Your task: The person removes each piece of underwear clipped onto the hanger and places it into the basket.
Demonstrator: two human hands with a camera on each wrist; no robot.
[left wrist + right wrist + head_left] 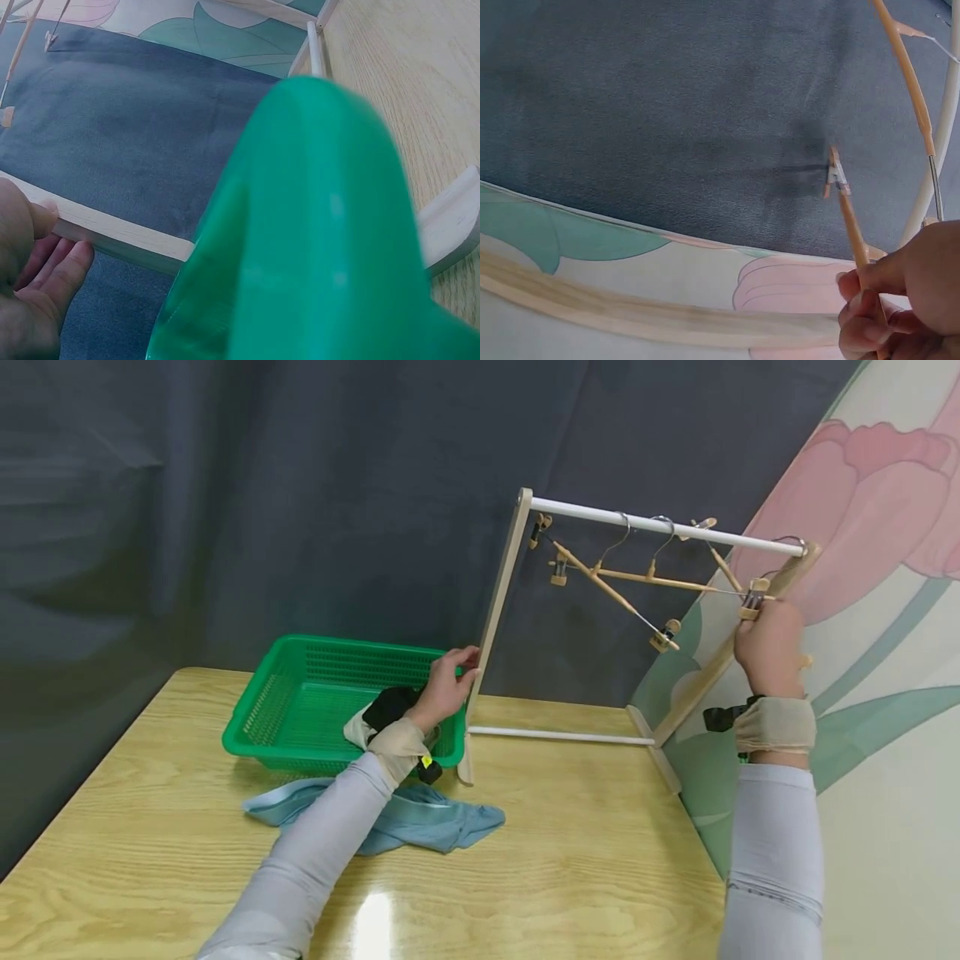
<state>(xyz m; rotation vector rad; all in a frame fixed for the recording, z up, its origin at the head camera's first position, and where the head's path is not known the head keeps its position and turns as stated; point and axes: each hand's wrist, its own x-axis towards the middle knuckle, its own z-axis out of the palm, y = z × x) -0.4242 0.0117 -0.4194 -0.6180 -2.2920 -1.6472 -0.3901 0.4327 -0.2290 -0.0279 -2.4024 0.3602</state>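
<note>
My left hand (pixel 444 692) grips the left wooden post (pixel 499 597) of a small clothes rack, thumb on one side and fingers on the other, just above the green basket. My right hand (pixel 772 647), at the rack's right end, pinches the wooden bar of a clip hanger (pixel 853 229); in the right wrist view a clip sits at the bar's far end. Two more clip hangers (pixel 600 578) (pixel 660 580) hang by metal hooks from the white top rail (pixel 585 512). No cloth hangs from their clips.
A green basket (pixel 258 727) stands left of the rack with black and white cloth (pixel 390 706) inside. Blue cloth (pixel 442 818) lies on the wooden table (pixel 570 877) in front. Dark curtain is behind, and a flower-painted wall (pixel 885 510) rises close on the right.
</note>
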